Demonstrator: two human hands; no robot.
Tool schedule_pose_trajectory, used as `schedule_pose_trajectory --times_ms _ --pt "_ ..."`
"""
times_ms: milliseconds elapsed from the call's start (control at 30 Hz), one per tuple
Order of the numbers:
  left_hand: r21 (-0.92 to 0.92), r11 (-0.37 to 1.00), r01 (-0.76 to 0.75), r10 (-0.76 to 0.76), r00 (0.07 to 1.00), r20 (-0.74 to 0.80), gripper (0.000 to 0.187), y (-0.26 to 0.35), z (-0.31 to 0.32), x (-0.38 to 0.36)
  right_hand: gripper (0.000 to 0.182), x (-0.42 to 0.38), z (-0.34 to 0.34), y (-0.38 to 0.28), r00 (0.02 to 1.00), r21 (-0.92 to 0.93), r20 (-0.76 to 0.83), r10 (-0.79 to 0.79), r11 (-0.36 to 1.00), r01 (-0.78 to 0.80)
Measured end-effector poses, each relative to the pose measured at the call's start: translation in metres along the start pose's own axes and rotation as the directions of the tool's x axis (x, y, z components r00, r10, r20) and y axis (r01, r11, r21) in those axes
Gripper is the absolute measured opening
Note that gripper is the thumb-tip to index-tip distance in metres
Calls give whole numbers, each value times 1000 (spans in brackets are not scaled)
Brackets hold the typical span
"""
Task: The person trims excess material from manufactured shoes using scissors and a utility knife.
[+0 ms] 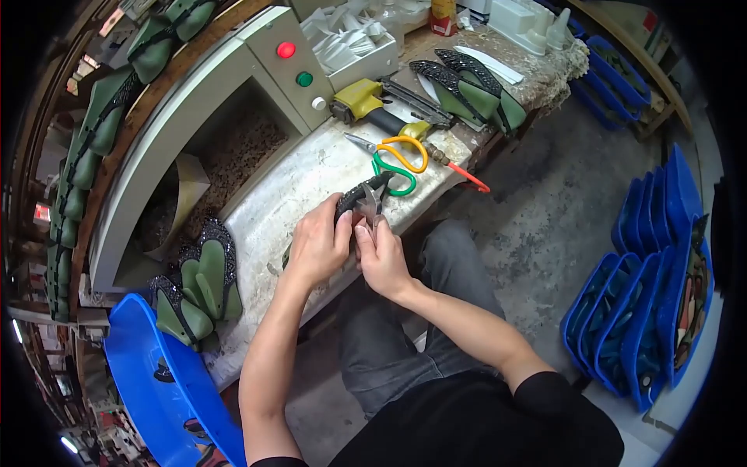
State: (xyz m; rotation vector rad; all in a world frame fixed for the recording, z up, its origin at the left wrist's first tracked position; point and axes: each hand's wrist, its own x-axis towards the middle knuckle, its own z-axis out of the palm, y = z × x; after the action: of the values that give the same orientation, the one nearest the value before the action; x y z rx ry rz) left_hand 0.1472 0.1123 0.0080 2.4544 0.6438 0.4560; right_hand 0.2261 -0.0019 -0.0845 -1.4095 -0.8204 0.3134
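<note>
Near the front edge of the worktable [264, 202], my left hand [320, 241] is closed around a black glittery shoe upper [352, 200]. My right hand [381, 255] pinches the near side of the same upper, where a thin greyish lining piece shows between the hands. Fingers cover much of the upper. Just beyond it lie scissors [406, 187] with one orange and one green handle. Behind those rests a yellow pneumatic staple gun [359, 101] with a red hose [471, 179].
Green shoe lasts with black uppers stand at the left [210, 272] and far right [467, 93] of the table. A machine housing [261, 39] carries red and green buttons. Blue bins sit at lower left [148, 373] and on the right [622, 311]. A white box [373, 66] holds pale pieces.
</note>
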Motion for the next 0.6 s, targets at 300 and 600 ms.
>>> schedule_pose_trajectory --times_ms 300,600 --pt "29 996 88 -89 996 17 37 10 6 1 18 23 -39 -24 839 499 83 537 706 -502" --pt "70 991 116 -114 993 -30 36 11 7 0 18 23 -34 -23 823 437 37 568 731 -524"
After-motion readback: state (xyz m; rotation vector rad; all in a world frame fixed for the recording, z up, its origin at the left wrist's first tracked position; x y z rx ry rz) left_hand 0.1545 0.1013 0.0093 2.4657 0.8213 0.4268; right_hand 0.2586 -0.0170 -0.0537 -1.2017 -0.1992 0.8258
